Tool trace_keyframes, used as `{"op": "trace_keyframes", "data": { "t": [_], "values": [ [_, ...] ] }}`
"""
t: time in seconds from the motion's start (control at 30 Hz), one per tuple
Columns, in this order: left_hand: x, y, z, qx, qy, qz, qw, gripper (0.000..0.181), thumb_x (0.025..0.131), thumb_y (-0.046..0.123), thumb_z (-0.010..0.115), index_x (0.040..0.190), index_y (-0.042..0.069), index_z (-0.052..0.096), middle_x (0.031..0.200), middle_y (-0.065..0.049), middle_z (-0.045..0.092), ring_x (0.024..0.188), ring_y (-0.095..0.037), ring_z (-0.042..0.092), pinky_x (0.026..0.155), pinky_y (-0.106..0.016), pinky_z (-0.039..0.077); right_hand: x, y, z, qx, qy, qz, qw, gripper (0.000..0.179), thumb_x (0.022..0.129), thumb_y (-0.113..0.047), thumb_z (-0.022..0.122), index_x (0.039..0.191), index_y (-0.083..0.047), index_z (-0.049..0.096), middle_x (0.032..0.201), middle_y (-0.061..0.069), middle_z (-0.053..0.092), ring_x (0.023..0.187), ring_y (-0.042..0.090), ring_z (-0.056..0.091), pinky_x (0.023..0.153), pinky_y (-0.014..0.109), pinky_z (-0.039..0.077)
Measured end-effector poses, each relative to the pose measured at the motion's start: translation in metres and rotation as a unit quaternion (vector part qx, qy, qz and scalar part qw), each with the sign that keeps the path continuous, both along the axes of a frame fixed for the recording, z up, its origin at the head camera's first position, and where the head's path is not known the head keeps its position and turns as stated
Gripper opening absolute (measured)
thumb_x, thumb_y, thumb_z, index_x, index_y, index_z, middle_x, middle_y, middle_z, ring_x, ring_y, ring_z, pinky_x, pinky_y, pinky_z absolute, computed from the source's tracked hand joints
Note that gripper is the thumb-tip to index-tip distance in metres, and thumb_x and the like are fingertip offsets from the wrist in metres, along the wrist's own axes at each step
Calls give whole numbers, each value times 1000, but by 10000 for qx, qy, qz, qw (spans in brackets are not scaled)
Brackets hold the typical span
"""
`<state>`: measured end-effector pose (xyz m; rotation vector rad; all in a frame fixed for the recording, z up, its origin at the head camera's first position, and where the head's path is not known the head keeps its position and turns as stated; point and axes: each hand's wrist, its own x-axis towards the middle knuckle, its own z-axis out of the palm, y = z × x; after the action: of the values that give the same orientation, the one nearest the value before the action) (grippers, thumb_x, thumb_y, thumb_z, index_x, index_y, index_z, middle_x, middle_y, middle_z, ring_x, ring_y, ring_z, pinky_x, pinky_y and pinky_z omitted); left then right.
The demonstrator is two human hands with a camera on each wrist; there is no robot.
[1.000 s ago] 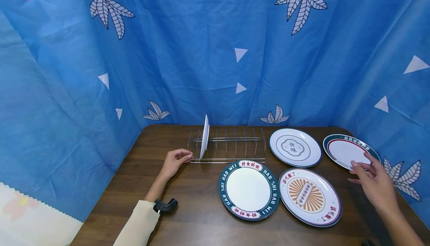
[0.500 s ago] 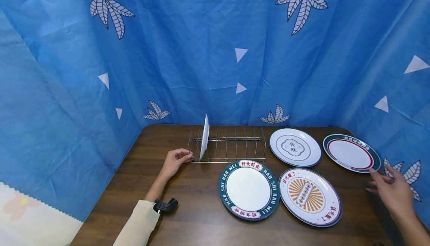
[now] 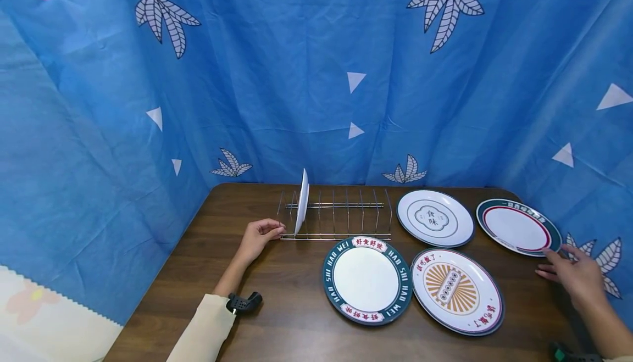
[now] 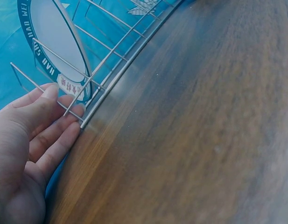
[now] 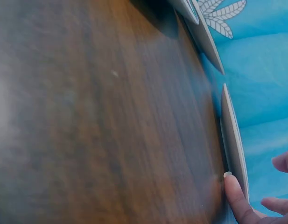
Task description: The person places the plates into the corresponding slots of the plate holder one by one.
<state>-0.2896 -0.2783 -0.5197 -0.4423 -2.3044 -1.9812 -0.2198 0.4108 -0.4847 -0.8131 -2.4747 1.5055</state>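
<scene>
At the left end of the wire plate rack (image 3: pixel 341 236), my left hand (image 3: pixel 258 239) pinches the end wire between thumb and fingers, as the left wrist view shows up close. One plate (image 3: pixel 301 202) stands upright in the rack near that hand; its teal rim with lettering shows in the left wrist view. On the far right lies a white plate with a green rim and red ring (image 3: pixel 516 227). My right hand (image 3: pixel 578 274) is at its near right edge, a fingertip (image 5: pixel 233 189) touching the rim and the other fingers spread apart from it.
Three more plates lie flat on the wooden table (image 3: pixel 287 323): a teal-rimmed one (image 3: pixel 366 279), one with an orange sunburst (image 3: pixel 457 290), and a white one with a grey emblem (image 3: pixel 435 217). A blue curtain (image 3: pixel 316 76) hangs behind and along both sides.
My right hand has moved right and toward me from over the far-right plate to its near right edge. The left hand and the rack stay put.
</scene>
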Motion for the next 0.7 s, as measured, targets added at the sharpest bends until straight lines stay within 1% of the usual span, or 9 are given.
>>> {"op": "trace_keyframes", "data": {
  "t": [0.07, 0.27, 0.37, 0.53, 0.63, 0.7],
  "values": [
    [-3, -1, -5, 8, 27, 4, 10000, 15, 95, -10, 64, 107, -17, 68, 106, -34, 69, 93, -24, 74, 83, -44, 61, -3, 2, 0, -52, -85, -38, 9999, 71, 109, -25, 42, 155, 13, 5, 139, 50, 34, 50, -1, 59, 46, 30, 59],
    [-4, -2, -9, 96, 84, 35, 9999, 17, 95, -3, 68, 106, -15, 69, 105, -34, 69, 90, -15, 73, 81, -35, 63, -9, 3, -1, -209, -139, -116, 9996, 69, 108, -21, 45, 156, 11, 7, 145, 48, 31, 50, -3, 58, 44, 27, 57],
    [-4, -2, -9, 128, 129, 0, 9998, 18, 95, -1, 69, 106, -15, 69, 105, -34, 69, 90, -15, 74, 80, -35, 63, -13, 3, -1, -295, -83, -163, 9994, 67, 107, -14, 48, 156, 11, 9, 145, 48, 31, 49, -4, 57, 45, 28, 57],
    [-3, -2, -9, 121, 161, -33, 9998, 18, 95, 0, 69, 106, -14, 69, 104, -33, 69, 91, -17, 74, 81, -36, 63, -17, 6, -1, -493, -52, -49, 9988, 69, 103, -1, 51, 156, 10, 8, 144, 48, 27, 50, 1, 62, 52, 28, 61],
    [-3, -2, -9, 127, 134, -41, 9998, 18, 95, -1, 68, 106, -14, 69, 105, -33, 69, 91, -18, 74, 81, -35, 63, -19, 7, -2, -552, -50, 40, 9985, 67, 103, -1, 50, 156, 11, 10, 140, 47, 30, 52, 3, 65, 55, 28, 61],
    [-4, -2, -9, 147, 126, -58, 9998, 17, 95, -1, 68, 106, -15, 69, 105, -34, 69, 91, -18, 74, 81, -35, 63, -20, 7, -1, -549, -56, 54, 9985, 66, 104, -4, 50, 156, 12, 12, 128, 46, 39, 52, 4, 65, 55, 28, 61]
  ]
}}
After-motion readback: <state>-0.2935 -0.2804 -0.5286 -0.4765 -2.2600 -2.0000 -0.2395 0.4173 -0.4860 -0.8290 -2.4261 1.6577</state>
